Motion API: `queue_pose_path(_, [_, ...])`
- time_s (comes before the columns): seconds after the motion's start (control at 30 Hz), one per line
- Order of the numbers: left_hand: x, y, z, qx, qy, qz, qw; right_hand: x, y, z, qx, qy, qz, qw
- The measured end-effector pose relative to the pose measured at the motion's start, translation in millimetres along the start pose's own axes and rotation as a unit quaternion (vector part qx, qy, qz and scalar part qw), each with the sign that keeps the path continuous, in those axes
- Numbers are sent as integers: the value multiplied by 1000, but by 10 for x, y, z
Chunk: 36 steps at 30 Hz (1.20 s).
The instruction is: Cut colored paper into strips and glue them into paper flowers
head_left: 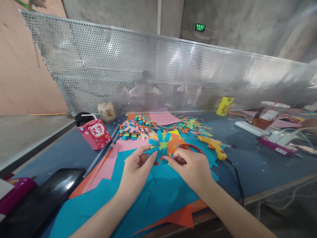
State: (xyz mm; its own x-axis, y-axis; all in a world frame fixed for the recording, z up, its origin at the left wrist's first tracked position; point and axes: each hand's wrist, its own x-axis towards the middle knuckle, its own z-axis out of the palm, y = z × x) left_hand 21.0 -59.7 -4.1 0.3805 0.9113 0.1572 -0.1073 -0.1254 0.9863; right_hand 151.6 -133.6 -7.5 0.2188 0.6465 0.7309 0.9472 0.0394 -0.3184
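Observation:
A flower-like piece of cut blue and green paper (162, 144) is held up over the table, its strips fanned outward. My left hand (138, 162) pinches its left side between thumb and fingers. At its lower right, my right hand (192, 165) has thumb and forefinger closed at the edge of a blue strip. Beneath both hands lie large blue paper sheets (138, 198). Orange paper (176, 141) and red-handled scissors (195, 148), partly hidden, are just behind my right hand.
A pile of fringed paper pieces (136, 127) and paper scraps (189, 125) lie behind. A yellow glue gun (214, 145) sits right, its cord trailing. A pink drink carton (95, 132) and black phone (47, 195) are left; a purple power strip (277, 147) and plastic cup (267, 115) right. Perforated metal screen (123, 66) stands behind.

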Motion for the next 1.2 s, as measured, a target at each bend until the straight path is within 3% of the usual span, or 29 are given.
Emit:
queue_pose_path(0.13, [27,-15,3,-45,12,-49,998,-23,33,-55,13,79,-189,979])
queue_pose_path(0.23, [41,-26,3,-114,17,-92,989,-22,40,-102,-6,60,-301,952])
queue_pose_path(0.37, [44,-20,-2,-154,23,-117,981,-29,41,-81,-53,16,-270,961])
queue_pose_path(0.7, [38,-11,-1,-164,12,-131,978,-55,51,-29,-81,6,-275,958])
queue_pose_path(1.2, [28,-29,-9,-192,-42,-147,969,-13,75,-6,-78,47,-251,964])
